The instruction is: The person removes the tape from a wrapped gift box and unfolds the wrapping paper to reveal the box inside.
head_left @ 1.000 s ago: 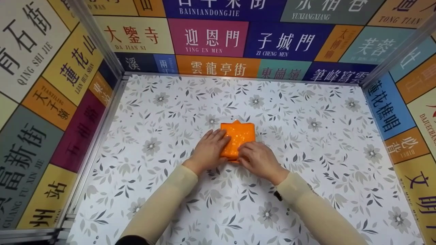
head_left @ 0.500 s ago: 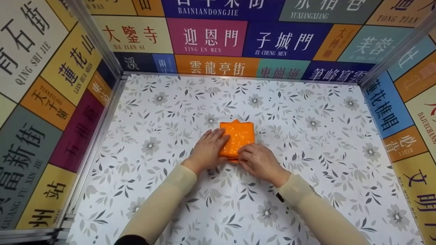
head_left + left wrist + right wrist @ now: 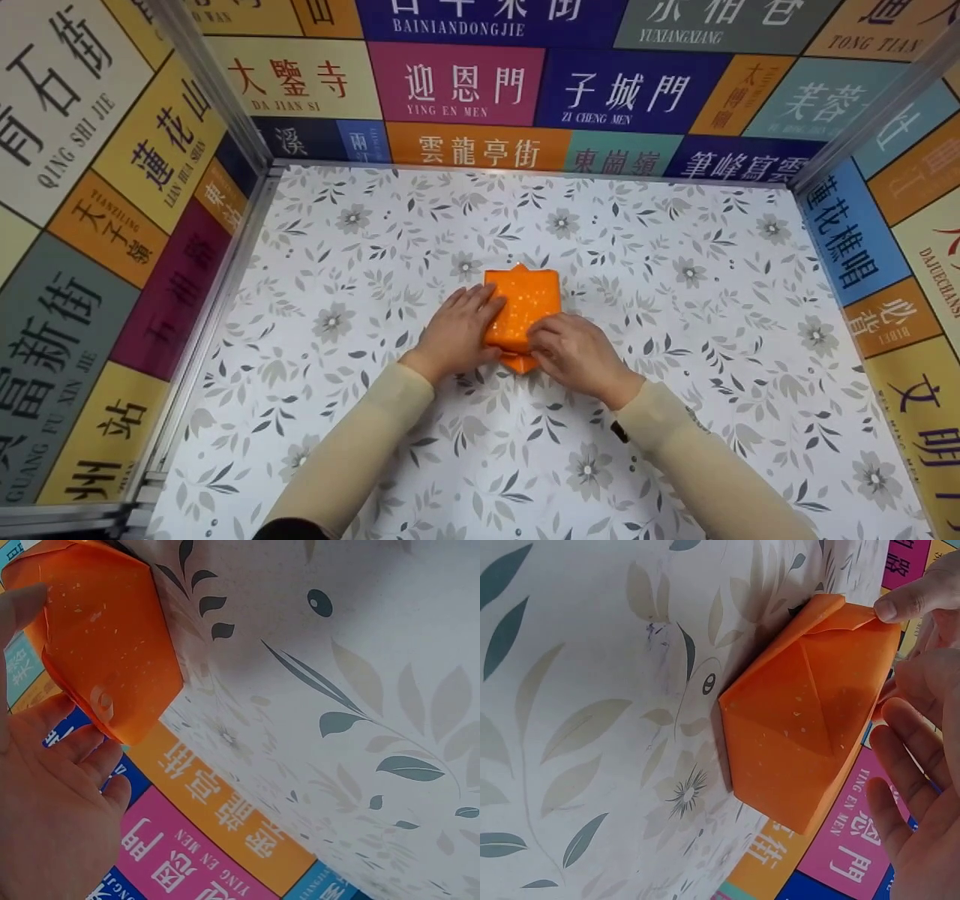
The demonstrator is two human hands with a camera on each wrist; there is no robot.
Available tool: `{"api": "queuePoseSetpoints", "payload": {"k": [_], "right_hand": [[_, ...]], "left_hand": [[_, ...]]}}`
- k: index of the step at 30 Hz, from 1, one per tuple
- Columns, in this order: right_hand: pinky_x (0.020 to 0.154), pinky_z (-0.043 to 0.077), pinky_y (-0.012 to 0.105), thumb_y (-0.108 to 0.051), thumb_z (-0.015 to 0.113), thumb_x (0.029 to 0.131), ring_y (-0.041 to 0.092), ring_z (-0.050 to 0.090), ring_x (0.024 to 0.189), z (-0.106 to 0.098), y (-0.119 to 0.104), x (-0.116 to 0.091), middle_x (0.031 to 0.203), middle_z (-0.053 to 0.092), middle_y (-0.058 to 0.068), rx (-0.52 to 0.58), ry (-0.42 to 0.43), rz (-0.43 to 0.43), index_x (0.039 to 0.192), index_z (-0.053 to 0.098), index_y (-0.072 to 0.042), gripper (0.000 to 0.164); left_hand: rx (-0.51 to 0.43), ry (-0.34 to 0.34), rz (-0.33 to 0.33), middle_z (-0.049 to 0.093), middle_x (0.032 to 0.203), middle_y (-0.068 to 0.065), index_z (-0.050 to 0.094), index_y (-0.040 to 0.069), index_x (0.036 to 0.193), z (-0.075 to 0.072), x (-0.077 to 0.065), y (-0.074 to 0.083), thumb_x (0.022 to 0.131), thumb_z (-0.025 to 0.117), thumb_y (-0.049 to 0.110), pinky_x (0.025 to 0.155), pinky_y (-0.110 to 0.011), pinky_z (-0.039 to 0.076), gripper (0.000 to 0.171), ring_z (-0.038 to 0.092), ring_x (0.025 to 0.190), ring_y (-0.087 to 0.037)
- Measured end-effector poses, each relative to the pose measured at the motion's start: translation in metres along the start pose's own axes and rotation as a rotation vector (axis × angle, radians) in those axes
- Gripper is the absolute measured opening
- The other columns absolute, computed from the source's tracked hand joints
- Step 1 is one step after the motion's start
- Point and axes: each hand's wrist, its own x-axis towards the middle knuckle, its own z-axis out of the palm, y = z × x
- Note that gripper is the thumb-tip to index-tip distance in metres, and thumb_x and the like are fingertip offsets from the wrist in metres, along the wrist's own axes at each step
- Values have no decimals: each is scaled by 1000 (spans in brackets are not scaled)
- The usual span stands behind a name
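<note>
An orange paper-wrapped package (image 3: 523,306) with light flecks lies on the table, its paper creased into folds. One pointed tip sticks out at the far end; a triangular flap (image 3: 520,364) points out at the near end. My left hand (image 3: 456,326) rests on the package's left side with extended fingers, the thumb near its front edge. The right hand (image 3: 576,352) has curled fingers at the near right corner, pinching the paper there. In the right wrist view, diagonal creases show on the package (image 3: 802,716). The left wrist view shows a smooth orange face (image 3: 112,630). The right fingertips are partly hidden.
White tabletop (image 3: 360,262) with a grey leaf and flower print surrounds the package. Colourful sign-covered panels (image 3: 465,82) stand behind and at both sides, joined by metal frame posts (image 3: 225,82). Beige sleeves (image 3: 352,450) cover both forearms.
The triangular flap at the near end now sticks out towards me, where only a thin edge showed before. The right hand has shifted slightly right; the left hand stays in place.
</note>
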Motion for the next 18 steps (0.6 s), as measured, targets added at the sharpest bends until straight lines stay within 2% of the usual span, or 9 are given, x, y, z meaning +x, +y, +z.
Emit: {"api": "queuePoseSetpoints", "payload": {"k": [4, 8, 14, 18], "right_hand": [[92, 50, 40, -15, 75, 84, 22, 62, 98, 0, 2, -1, 108, 66, 1, -23, 1, 14, 95, 72, -13, 11], [94, 49, 40, -15, 76, 83, 24, 60, 104, -1, 2, 1, 115, 64, 4, -42, -28, 72, 106, 70, -11, 23], [102, 44, 48, -30, 76, 88, 30, 50, 125, -1, 2, 7, 140, 52, 9, -87, -148, 225, 131, 60, -10, 50], [106, 39, 52, -41, 73, 89, 34, 43, 134, 4, 2, 10, 151, 42, 12, -106, -221, 292, 143, 52, -10, 66]], "left_hand": [[-7, 2, -7, 28, 160, -14, 35, 12, 155, 0, -1, 0, 88, 66, 58, 120, -42, 12, 87, 27, 146, -29], [-9, 3, -30, 25, 161, -14, 32, 11, 156, 0, -2, 0, 89, 65, 58, 120, -42, 11, 88, 25, 146, -29], [8, 6, -64, 22, 162, -15, 24, 8, 158, 2, -4, -1, 87, 66, 60, 120, -43, 13, 97, 23, 147, -29], [14, 9, -76, 22, 162, -18, 19, 6, 159, 4, -7, -3, 87, 65, 62, 120, -44, 14, 102, 23, 147, -30]]}}
